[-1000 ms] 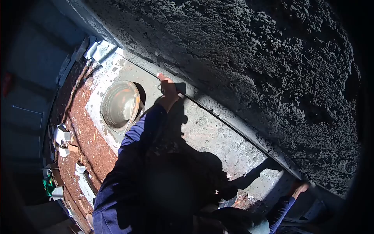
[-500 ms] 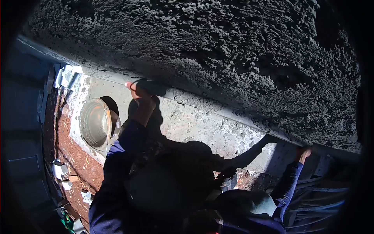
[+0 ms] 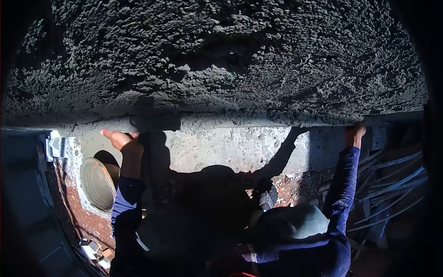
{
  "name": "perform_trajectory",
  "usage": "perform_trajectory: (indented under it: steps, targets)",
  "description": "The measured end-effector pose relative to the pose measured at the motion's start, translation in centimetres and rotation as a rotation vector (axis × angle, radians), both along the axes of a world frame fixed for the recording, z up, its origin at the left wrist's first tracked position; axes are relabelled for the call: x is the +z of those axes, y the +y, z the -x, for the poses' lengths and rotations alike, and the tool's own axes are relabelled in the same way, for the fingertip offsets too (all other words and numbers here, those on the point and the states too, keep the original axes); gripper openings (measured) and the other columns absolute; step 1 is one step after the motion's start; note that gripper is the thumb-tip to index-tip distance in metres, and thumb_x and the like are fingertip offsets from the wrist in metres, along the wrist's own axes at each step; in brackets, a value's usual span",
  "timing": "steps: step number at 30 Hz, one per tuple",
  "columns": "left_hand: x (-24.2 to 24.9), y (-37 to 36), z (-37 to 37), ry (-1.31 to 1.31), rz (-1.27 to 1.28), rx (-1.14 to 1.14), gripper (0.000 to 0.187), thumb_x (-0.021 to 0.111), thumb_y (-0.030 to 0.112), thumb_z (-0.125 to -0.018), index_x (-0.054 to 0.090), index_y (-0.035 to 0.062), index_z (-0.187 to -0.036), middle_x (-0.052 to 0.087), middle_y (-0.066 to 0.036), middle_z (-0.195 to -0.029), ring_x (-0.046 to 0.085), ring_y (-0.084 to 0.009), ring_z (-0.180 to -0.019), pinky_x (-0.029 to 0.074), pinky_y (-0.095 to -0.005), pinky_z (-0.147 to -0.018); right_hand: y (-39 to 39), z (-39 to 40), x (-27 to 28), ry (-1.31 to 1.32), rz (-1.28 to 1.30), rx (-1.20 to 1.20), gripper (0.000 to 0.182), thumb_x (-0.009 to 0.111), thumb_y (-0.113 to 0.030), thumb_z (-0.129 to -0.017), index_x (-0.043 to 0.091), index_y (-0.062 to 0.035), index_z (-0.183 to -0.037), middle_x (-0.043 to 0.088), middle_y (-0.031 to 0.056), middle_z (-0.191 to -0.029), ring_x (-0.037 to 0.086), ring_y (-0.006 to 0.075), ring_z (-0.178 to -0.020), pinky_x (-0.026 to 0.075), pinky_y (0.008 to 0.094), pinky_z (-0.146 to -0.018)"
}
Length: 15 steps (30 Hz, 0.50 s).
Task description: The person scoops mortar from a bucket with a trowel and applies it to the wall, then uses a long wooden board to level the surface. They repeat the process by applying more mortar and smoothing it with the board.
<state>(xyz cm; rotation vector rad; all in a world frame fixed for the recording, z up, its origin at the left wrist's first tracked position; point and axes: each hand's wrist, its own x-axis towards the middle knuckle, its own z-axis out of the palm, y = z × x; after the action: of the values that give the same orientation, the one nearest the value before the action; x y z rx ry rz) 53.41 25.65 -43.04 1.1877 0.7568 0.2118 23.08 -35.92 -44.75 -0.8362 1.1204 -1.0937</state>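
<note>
A long, straight mortar-smeared bar, like a straightedge [image 3: 272,124], runs nearly level along the lower edge of a rough wet mortar surface [image 3: 221,76]. My left hand [image 3: 123,142] is closed on it toward the left end, thumb pointing left along the edge; the other fingers are partly hidden. Toward its right end my right hand [image 3: 355,135] grips the same bar, with its fingers mostly in shadow. Both arms reach up in dark blue sleeves. Below and left of my left hand sits a round pan [image 3: 98,184] with grey, wet-looking residue inside.
Under the bar is a pale, mortar-spotted ledge [image 3: 207,150] crossed by shadows. Reddish ground with debris [image 3: 90,249] lies lower left. Several long rods or strips [image 3: 392,184] lie at right. A rounded grey-green cloth shape [image 3: 295,221] is low in the middle.
The bar and mortar edge, earlier slanting down to the right, now appear nearly level as the view has turned. Both hands stay on the bar; my left hand appears lower and further left.
</note>
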Motion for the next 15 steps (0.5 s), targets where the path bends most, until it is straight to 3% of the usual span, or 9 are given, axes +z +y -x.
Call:
perform_trajectory:
  steps: [2,5,7,9,10,11,13,14,15]
  targets:
    - [-2.2,0.4,-0.5,0.024,0.019,0.016,0.069,0.024,0.063,-0.092,0.025,0.0134,-0.141,0.053,-0.014,-0.108,0.05,-0.0205,-0.064,0.036,-0.0285,-0.042,1.1,-1.1,-1.2,0.039,-0.027,-0.067,0.049,0.02,-0.033,-0.098,0.047,-0.0033,-0.127,0.051,0.0109,-0.131,0.052,0.0313,-0.115,0.045,0.0472,-0.096]
    - [-2.6,3.3,-2.5,-0.091,-0.017,-0.031,0.068,0.023,0.063,-0.092,0.027,0.0132,-0.14,0.053,-0.013,-0.112,0.051,-0.0226,-0.068,0.038,-0.0305,-0.046,5.4,-2.9,-2.0,-0.07,-0.096,-0.024,0.044,0.028,-0.026,-0.094,0.048,-0.0038,-0.127,0.051,0.0102,-0.13,0.053,0.0296,-0.114,0.047,0.0458,-0.092]
    - [-2.4,7.3,-5.0,0.007,-0.192,0.124,0.065,0.02,0.06,-0.093,0.03,0.0128,-0.137,0.054,-0.011,-0.113,0.053,-0.0239,-0.072,0.038,-0.0334,-0.05,10.6,-5.1,-1.0,0.002,-0.122,-0.08,0.044,0.034,-0.026,-0.091,0.049,-0.0029,-0.125,0.054,0.0104,-0.126,0.055,0.029,-0.11,0.048,0.0445,-0.089]
    - [-0.6,10.5,-7.1,-0.042,-0.182,0.147,0.064,0.018,0.06,-0.093,0.038,0.0122,-0.131,0.057,-0.009,-0.109,0.054,-0.0234,-0.076,0.038,-0.0356,-0.052,11.0,-6.0,-2.7,0.072,-0.168,-0.19,0.045,0.036,-0.035,-0.092,0.056,-0.0042,-0.118,0.063,0.0111,-0.105,0.058,0.0252,-0.088,0.047,0.0371,-0.077]
    - [0.8,11.1,-7.6,-0.067,-0.178,0.115,0.062,0.017,0.059,-0.093,0.042,0.0118,-0.126,0.058,-0.008,-0.106,0.053,-0.023,-0.074,0.038,-0.0345,-0.052,14.6,-7.5,1.6,0.049,-0.133,-0.185,0.043,0.035,-0.028,-0.091,0.047,-0.0025,-0.124,0.056,0.0099,-0.121,0.057,0.0283,-0.105,0.048,0.0433,-0.088]
    - [2.0,11.4,-7.5,-0.085,-0.183,0.092,0.062,0.016,0.058,-0.094,0.046,0.0115,-0.121,0.059,-0.008,-0.103,0.053,-0.0227,-0.073,0.037,-0.0334,-0.051,13.8,-6.8,2.4,0.053,-0.128,-0.192,0.043,0.035,-0.028,-0.091,0.047,-0.0025,-0.124,0.056,0.0099,-0.121,0.057,0.0283,-0.105,0.048,0.0433,-0.088]
    - [3.1,10.8,-6.6,-0.084,-0.207,0.047,0.061,0.016,0.057,-0.094,0.048,0.0112,-0.117,0.059,-0.007,-0.101,0.052,-0.0217,-0.071,0.037,-0.0326,-0.05,11.2,-5.4,2.8,-0.093,-0.105,-0.131,0.046,0.034,-0.038,-0.094,0.057,-0.0006,-0.109,0.063,0.0101,-0.089,0.056,0.0233,-0.078,0.045,0.0416,-0.068]
    - [3.7,10.3,-6.0,-0.086,-0.229,0.004,0.06,0.015,0.056,-0.095,0.05,0.011,-0.113,0.059,-0.006,-0.098,0.052,-0.0206,-0.069,0.037,-0.0319,-0.049,8.9,-4.3,2.9,-0.134,-0.075,-0.105,0.048,0.032,-0.038,-0.095,0.057,-0.0008,-0.111,0.063,0.0093,-0.093,0.058,0.0247,-0.088,0.046,0.0432,-0.075]
    - [4.5,8.3,-5.0,-0.086,-0.233,0.001,0.06,0.015,0.056,-0.095,0.05,0.011,-0.113,0.059,-0.006,-0.098,0.052,-0.0206,-0.069,0.037,-0.0319,-0.049,7.2,-3.5,3.7,-0.108,-0.03,-0.027,0.047,0.019,-0.029,-0.097,0.045,-0.0045,-0.127,0.053,0.0113,-0.126,0.055,0.031,-0.111,0.046,0.0475,-0.094]
